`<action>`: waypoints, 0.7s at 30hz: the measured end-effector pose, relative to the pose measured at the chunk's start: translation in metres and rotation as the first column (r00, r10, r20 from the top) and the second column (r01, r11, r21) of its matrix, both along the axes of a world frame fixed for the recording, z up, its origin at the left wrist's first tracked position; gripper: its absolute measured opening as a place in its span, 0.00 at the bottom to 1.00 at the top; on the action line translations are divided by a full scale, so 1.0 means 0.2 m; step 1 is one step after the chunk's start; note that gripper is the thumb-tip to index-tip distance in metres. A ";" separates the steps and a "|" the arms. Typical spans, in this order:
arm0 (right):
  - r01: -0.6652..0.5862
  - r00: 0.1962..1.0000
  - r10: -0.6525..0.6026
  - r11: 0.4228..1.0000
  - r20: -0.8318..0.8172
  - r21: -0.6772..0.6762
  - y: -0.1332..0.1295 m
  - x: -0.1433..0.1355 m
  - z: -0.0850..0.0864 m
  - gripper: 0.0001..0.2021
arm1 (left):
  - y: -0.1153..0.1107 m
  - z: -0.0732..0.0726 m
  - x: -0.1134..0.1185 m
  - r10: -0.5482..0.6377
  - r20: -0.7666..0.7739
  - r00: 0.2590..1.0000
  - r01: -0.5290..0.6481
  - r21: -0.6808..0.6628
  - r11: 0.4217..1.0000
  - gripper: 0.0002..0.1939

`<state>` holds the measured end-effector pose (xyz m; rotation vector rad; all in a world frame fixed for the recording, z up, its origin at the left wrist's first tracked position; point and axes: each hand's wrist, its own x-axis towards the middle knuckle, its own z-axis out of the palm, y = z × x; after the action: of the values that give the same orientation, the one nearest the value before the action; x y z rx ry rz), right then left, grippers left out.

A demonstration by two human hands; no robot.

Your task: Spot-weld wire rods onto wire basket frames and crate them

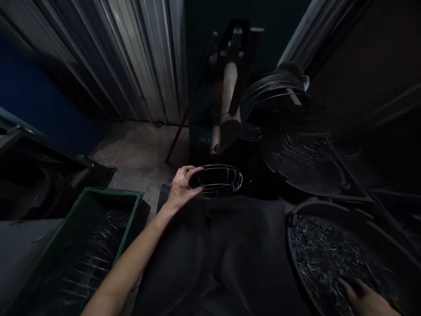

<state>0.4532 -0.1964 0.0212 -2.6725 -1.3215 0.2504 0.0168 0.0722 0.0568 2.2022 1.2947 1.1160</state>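
Near the middle of the view my left hand [181, 188] grips the left side of a round wire frame [226, 186], thumb below and fingers above its rim. The frame is made of thin shiny wires and is held above the dark cloth on my lap. At the lower right my right hand [363, 298] reaches into a round black basin [294, 259] of small metal wire pieces [325, 250]. Its fingertips touch the pieces; dimness hides whether anything is between them.
A green crate [131, 219] with wire parts stands at the lower left. Ahead is a machine with a pale cylindrical arm [230, 83]. Wire coils [276, 85] and another dark basin [305, 175] are on the right. Corrugated metal [141, 52] stands behind.
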 end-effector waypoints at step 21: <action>-0.952 0.239 0.748 0.056 0.620 0.299 1.13 -1.03 0.37 0.16 | -0.02 0.12 0.03 -0.114 -0.011 0.993 0.114 -0.021 0.993 0.29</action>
<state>0.2466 0.0288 0.0949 -0.9786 -2.4257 -0.4926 0.0232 0.0682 0.0798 2.2410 1.1639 1.0440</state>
